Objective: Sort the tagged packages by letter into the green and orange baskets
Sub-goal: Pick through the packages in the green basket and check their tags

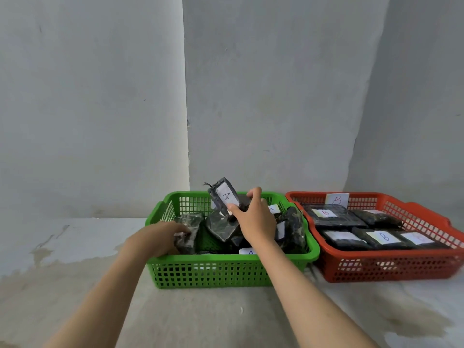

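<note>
The green basket [226, 272] stands in the middle and holds several black wrapped packages with white tags marked A. My right hand [253, 217] grips one black package tagged A [224, 195], held upright above the basket's back half. My left hand [160, 237] reaches over the basket's left wall and rests on a black package [188, 232] standing at the left inside. To the right, the orange basket [391, 268] holds several flat black packages with B tags [384, 236], and a B label [337, 200] hangs on its back wall.
Both baskets sit side by side, touching, on a pale stained concrete surface [200, 317]. A grey wall with a vertical corner edge [187, 121] rises right behind them. Bare floor stretches to the left of the green basket and in front of both.
</note>
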